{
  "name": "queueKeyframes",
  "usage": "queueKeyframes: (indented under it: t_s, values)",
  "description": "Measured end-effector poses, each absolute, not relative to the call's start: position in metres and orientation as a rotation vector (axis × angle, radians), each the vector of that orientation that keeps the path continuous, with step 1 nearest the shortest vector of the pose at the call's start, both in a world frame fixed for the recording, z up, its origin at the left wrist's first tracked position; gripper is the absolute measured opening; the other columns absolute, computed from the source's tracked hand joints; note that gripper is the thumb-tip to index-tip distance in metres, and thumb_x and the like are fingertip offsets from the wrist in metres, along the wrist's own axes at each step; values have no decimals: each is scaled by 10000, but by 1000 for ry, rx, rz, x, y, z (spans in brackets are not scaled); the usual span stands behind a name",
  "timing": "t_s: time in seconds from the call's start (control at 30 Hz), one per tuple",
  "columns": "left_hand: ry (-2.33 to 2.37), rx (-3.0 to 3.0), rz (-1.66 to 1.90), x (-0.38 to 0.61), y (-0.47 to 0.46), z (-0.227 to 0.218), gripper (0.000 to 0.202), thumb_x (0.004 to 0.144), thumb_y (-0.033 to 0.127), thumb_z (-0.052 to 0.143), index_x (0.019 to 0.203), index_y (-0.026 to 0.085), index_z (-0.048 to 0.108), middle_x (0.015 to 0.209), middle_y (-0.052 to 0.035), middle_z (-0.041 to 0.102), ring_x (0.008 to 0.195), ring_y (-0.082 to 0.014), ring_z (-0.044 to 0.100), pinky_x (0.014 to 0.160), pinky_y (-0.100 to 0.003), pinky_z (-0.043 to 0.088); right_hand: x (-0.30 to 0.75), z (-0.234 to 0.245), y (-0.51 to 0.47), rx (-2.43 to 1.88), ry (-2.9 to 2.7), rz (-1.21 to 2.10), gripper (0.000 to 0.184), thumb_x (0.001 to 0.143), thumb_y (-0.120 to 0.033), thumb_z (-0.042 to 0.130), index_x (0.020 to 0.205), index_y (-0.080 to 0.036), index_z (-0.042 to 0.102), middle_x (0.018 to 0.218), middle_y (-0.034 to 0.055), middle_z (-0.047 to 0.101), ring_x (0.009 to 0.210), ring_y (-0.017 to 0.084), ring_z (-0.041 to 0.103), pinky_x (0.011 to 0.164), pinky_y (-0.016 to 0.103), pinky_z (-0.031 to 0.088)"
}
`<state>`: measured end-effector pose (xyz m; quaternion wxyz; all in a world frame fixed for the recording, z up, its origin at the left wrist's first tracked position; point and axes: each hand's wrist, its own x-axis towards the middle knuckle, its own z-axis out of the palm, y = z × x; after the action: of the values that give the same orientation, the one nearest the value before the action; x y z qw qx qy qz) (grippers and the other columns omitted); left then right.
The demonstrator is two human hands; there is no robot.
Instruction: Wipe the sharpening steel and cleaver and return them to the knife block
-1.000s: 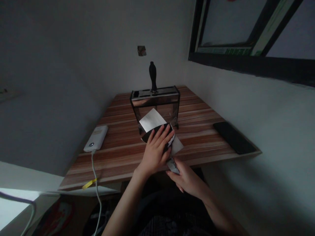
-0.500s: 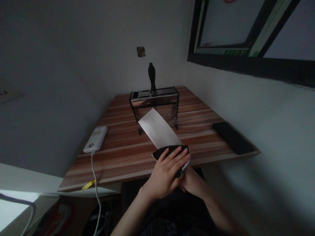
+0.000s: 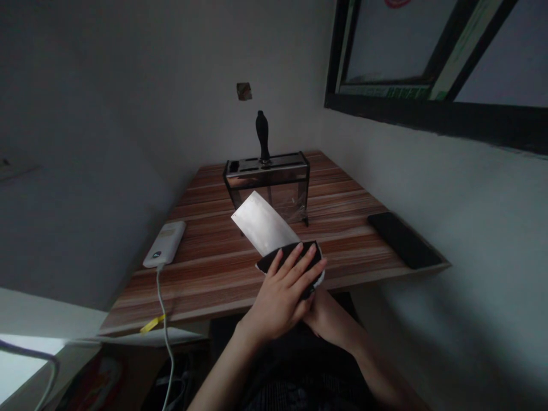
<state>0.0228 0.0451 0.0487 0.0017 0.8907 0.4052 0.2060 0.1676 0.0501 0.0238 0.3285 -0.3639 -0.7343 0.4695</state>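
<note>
The left hand point(image 3: 278, 299) clasps a cloth point(image 3: 267, 261) against the cleaver point(image 3: 263, 221), which juts ahead over the tabletop point(image 3: 205, 285); the right hand point(image 3: 329, 317), just beneath, is too hidden to tell its grip. Probably stiff, weighty and slick, the cleaver is safest held by its hidden handle.

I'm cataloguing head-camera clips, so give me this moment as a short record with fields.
Left hand: fingers extended over a black cloth on the blade
Right hand: just below the left, partly hidden; its grip does not show
Broad metal blade: slanted, its far end toward the stand
Stand: behind the blade, with a black handle upright on top
Table: striped wood look
Table's left side: white device with cable
Table's right side: flat black device
</note>
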Motion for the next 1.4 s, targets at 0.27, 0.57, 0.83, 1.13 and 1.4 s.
queueKeyframes:
  t_s: [0.27,0.57,0.83,1.13,1.4]
  values:
    - [1487,2749,820,7,66,57,624,918,181,381,1482,254,125,1560,-33,97,1433,-232,2,1151,-483,45,158,18,48,-1058,-1932,1230,290,817,-158,513,1104,-131,552,935,112,695,888,232,662,780,319,491]
    - [1594,2617,1100,-16,100,68,594,939,198,358,1480,260,122,1566,-49,84,1434,-232,3,1143,-504,57,156,11,44,-1204,-2021,1130,82,812,-157,506,893,-171,514,691,-6,563,647,129,549,626,223,406]
    - [1655,2551,1261,-30,122,70,576,940,233,364,1474,274,154,1563,-52,113,1434,-232,46,1138,-513,77,157,12,42,-1241,-2033,1127,38,807,-158,526,826,-175,498,697,9,564,651,139,552,630,241,412]
    - [1749,2536,1309,-26,116,70,570,922,202,367,1466,244,202,1544,-60,206,1431,-220,99,1145,-496,79,157,14,39,-1194,-1985,1229,59,801,-144,530,824,-187,498,651,-24,530,547,99,529,520,185,412]
    - [1649,2636,1199,-9,99,62,580,919,184,365,1469,233,186,1544,-68,196,1432,-229,83,1143,-495,90,160,11,41,-1128,-1914,1314,78,822,-165,514,899,-175,507,690,-29,531,469,49,443,455,141,374]
